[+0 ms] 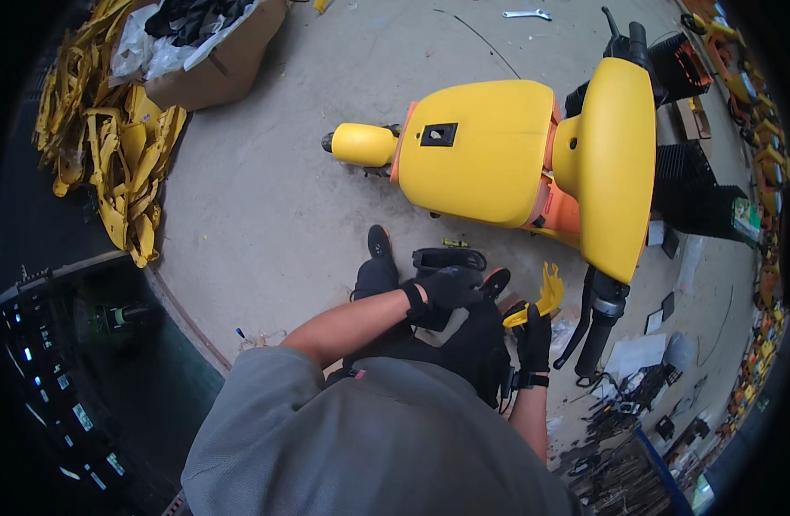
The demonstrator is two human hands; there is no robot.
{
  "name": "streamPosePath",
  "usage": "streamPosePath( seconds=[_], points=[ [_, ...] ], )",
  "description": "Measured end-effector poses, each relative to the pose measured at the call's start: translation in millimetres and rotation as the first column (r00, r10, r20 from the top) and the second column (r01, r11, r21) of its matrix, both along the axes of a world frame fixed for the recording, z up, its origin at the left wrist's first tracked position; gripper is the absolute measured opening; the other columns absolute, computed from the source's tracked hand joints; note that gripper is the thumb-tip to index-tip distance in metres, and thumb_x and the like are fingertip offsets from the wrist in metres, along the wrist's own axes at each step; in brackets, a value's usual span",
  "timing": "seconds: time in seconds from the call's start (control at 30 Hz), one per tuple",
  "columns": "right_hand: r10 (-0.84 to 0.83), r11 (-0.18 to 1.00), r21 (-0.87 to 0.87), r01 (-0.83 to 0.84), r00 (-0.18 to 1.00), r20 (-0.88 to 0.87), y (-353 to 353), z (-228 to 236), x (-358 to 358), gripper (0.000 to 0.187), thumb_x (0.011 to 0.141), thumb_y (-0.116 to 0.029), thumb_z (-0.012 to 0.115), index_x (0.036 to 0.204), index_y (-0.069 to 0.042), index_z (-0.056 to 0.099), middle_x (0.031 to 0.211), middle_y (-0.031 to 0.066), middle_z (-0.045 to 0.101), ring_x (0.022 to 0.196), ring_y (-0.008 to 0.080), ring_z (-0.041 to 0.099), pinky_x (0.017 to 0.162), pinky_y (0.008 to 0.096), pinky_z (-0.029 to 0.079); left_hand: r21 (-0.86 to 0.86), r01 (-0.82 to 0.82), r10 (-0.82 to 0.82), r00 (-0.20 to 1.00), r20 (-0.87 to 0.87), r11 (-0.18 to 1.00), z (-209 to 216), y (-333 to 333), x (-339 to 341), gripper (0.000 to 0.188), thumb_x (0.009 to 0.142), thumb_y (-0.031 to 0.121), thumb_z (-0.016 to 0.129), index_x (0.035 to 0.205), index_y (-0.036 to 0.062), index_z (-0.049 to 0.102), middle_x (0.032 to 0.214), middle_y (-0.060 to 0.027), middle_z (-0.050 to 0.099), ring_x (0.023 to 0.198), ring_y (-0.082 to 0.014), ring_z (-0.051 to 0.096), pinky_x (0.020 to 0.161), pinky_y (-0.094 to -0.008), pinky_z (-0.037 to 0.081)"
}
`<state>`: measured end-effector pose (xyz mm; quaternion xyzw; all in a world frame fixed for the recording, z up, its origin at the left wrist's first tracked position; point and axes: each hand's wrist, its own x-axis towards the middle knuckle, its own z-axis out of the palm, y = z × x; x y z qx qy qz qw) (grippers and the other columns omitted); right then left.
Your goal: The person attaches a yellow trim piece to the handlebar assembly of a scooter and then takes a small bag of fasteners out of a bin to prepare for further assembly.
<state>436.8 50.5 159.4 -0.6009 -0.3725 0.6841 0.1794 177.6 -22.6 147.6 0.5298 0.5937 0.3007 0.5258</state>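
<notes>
My right hand, in a black glove, is closed around the lower end of a yellow plastic piece with pronged upper edges. My left hand, also gloved in black, is over my lap beside a black open-topped container; its fingers blend into the dark things around it, so their grip is unclear. Just beyond my hands stands a two-wheeled scooter with a yellow body and orange frame parts. Its wide yellow front panel is at the right, and the near handlebar grip is close to my right hand.
A small yellow-green tool is on the floor past the container. Far off lies a wrench. Yellow panels are heaped at left by a cardboard box. Dark metal parts clutter the lower right, near black crates.
</notes>
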Motion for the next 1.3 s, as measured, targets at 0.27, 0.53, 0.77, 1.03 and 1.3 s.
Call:
streamPosePath(
  seconds=[0.27,0.53,0.77,1.03,1.3],
  points=[
    [-0.122,0.988,0.104,0.117,0.992,0.043,63,-53,5,0.033,0.09,-0.027,0.062,0.112,-0.005,0.05,0.095,0.0058,0.056,0.091,0.018,0.058,0.077,0.0307,0.049,0.096,-0.801,0.8,0.597,0.057,0.591,-13,-3,-100,0.034,0.087,0.014,0.061,0.115,-0.0028,0.054,0.102,-0.0124,0.062,0.09,-0.018,0.059,0.08,-0.0308,0.047],
    [-0.101,0.954,0.223,0.202,0.913,-0.395,141,-83,-35,0.048,0.092,-0.033,0.058,0.13,-0.007,0.042,0.118,0.0097,0.056,0.104,0.021,0.055,0.089,0.0373,0.045,0.582,-0.696,0.79,0.597,0.143,0.42,-46,51,-124,0.054,0.088,0.019,0.06,0.132,-0.0035,0.039,0.132,-0.022,0.043,0.125,-0.0303,0.041,0.106,-0.0392,0.031],
    [0.355,0.88,0.474,0.036,0.613,-0.706,194,-159,-24,0.045,0.1,-0.031,0.04,0.136,-0.005,0.037,0.135,0.0111,0.045,0.119,0.0229,0.048,0.099,0.0348,0.041,0.732,-0.381,0.62,0.781,-0.072,0.564,-84,45,-142,0.064,0.084,0.028,0.064,0.135,-0.0026,0.037,0.137,-0.0216,0.039,0.13,-0.0356,0.035,0.109,-0.0434,0.026],
    [0.43,0.842,0.53,0.105,0.463,-0.775,299,-192,-22,0.048,0.097,-0.034,0.046,0.134,-0.005,0.041,0.132,0.0113,0.05,0.118,0.0266,0.05,0.101,0.0413,0.04,0.786,-0.315,0.572,0.818,-0.06,0.533,-93,44,-145,0.06,0.089,0.034,0.058,0.138,0.004,0.039,0.137,-0.0154,0.044,0.126,-0.0269,0.043,0.107,-0.0348,0.031],
    [0.452,0.746,0.664,0.058,0.688,-0.568,231,-158,-94,0.055,0.091,-0.027,0.06,0.134,-0.001,0.039,0.128,0.0185,0.052,0.121,0.0273,0.05,0.102,0.0403,0.042,0.83,-0.189,0.577,0.796,-0.184,0.525,-79,27,-120,0.041,0.093,0.026,0.053,0.126,0.0021,0.049,0.126,-0.0187,0.05,0.113,-0.0342,0.05,0.096,-0.0404,0.039]
  ],
)
